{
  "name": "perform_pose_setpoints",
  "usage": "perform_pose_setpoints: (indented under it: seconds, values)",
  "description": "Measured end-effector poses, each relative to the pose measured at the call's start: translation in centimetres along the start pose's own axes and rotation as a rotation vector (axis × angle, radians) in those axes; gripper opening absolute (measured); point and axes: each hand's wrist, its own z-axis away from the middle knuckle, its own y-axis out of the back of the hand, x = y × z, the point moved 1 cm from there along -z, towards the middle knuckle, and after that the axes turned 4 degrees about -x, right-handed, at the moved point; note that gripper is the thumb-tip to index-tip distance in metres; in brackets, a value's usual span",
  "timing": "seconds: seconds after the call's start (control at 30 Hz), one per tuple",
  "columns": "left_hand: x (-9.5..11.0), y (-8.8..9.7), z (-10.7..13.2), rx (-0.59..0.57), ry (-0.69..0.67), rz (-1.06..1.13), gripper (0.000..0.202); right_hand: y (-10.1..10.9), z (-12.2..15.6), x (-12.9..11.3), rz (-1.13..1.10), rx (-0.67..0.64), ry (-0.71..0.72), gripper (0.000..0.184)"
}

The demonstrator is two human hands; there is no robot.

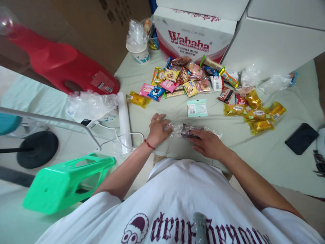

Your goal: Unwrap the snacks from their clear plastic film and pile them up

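Observation:
A dark snack packet [186, 130] lies on the green cloth near my body, with a crinkled clear plastic bag [177, 130] showing on both sides of it. Whether the packet is inside the bag or on it I cannot tell. My left hand [158, 130] is at the bag's left end, thumb and fingertips curled on the plastic. Across the packet's right part rests my right hand [208, 143], its fingers stretched out and the thumb apart. Just beyond lies a pale mint packet [197, 108]. Behind it is a pile of small wrapped snacks [191, 88].
Several yellow-wrapped snacks [259, 113] and a black phone-like object [301, 139] lie to the right. On the left are a plastic roll [124, 123], a white cable [115, 132], a red jug [68, 64] and a green stool [58, 186]. A Wahaha carton [193, 37] and paper cup [139, 56] stand behind.

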Motion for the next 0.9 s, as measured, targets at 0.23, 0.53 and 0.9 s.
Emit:
perform_pose_setpoints:
  seconds: [0.23, 0.53, 0.9]
  values:
    - [5.2, -0.6, 0.8, -0.159, 0.119, 0.517, 0.016, -0.3, -0.7, -0.4, -0.113, 0.025, -0.009, 0.034]
    - [9.9, -7.1, 0.9, -0.102, -0.061, -0.193, 0.029, -0.4, 4.6, 2.6, -0.465, 0.455, -0.416, 0.033]
    - [7.1, -8.3, 0.5, 0.195, 0.096, -0.182, 0.056, -1.6, 3.9, 0.8, -0.368, 0.444, -0.663, 0.012]
